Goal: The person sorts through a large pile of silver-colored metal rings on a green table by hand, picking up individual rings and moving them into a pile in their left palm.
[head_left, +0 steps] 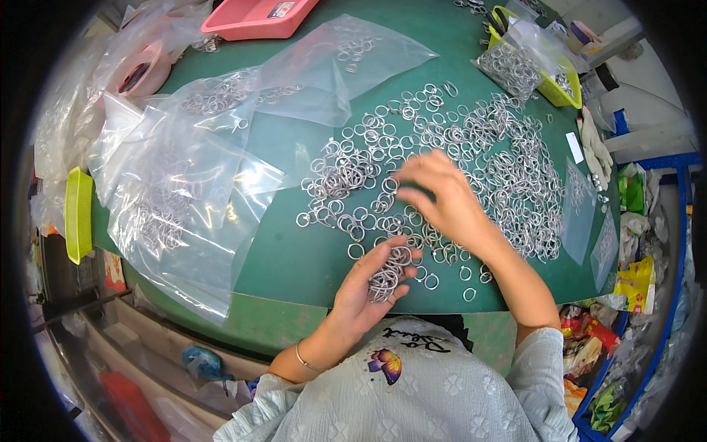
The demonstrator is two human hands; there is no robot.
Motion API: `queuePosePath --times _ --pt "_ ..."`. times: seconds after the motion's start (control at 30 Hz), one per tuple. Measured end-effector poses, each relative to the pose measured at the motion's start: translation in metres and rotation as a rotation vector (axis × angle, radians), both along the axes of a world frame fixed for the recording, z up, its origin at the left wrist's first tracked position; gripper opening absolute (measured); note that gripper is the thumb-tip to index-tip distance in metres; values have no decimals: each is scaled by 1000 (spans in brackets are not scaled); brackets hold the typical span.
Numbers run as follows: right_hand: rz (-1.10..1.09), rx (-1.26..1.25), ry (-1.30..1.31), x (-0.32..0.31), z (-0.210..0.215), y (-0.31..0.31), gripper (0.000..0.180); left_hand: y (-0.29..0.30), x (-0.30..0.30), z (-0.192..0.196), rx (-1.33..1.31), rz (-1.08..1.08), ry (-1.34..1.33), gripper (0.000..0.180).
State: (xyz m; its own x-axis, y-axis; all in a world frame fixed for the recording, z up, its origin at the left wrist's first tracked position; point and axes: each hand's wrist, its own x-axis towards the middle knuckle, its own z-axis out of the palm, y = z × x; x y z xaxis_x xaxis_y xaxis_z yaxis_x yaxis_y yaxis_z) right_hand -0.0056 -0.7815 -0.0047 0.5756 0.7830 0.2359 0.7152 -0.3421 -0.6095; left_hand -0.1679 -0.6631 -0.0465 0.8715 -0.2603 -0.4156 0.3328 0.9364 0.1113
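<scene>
Cupped near the table's front edge, my left hand (361, 291) holds a heap of small silver metal rings (389, 274) in its palm, fingers curled around them. My right hand (445, 199) is just above the loose metal rings (353, 173) spread over the table. Its thumb and fingers point left and stand apart, with some rings close to their tips. No ring shows clearly in its grasp; the fingers are slightly blurred. A denser mass of rings (519, 184) lies to the right of this hand.
Clear plastic bags (199, 184) with rings inside cover the table's left side. A pink tray (258, 18) sits at the far edge. At the far right, a bag of rings (508, 70) leans on a yellow-green basket (556, 92). A glove (593, 147) lies along the right edge.
</scene>
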Motion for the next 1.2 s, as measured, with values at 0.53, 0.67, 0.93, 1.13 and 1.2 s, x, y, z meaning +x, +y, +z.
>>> queuePosePath --times 0.53,0.67,0.93,1.13,1.2 --pt "111 85 254 8 15 25 30 0 5 6 -46 77 0 39" --pt "173 72 -106 17 -26 47 44 4 1 -6 -194 15 -169 34" --pt "96 -55 203 8 -4 -5 31 6 -6 -3 -18 13 -205 25" --pt "-138 -61 480 15 7 -29 23 -2 -6 2 159 -31 -95 22" --pt "-85 -133 118 15 6 -22 23 0 -8 1 104 -36 -152 21"
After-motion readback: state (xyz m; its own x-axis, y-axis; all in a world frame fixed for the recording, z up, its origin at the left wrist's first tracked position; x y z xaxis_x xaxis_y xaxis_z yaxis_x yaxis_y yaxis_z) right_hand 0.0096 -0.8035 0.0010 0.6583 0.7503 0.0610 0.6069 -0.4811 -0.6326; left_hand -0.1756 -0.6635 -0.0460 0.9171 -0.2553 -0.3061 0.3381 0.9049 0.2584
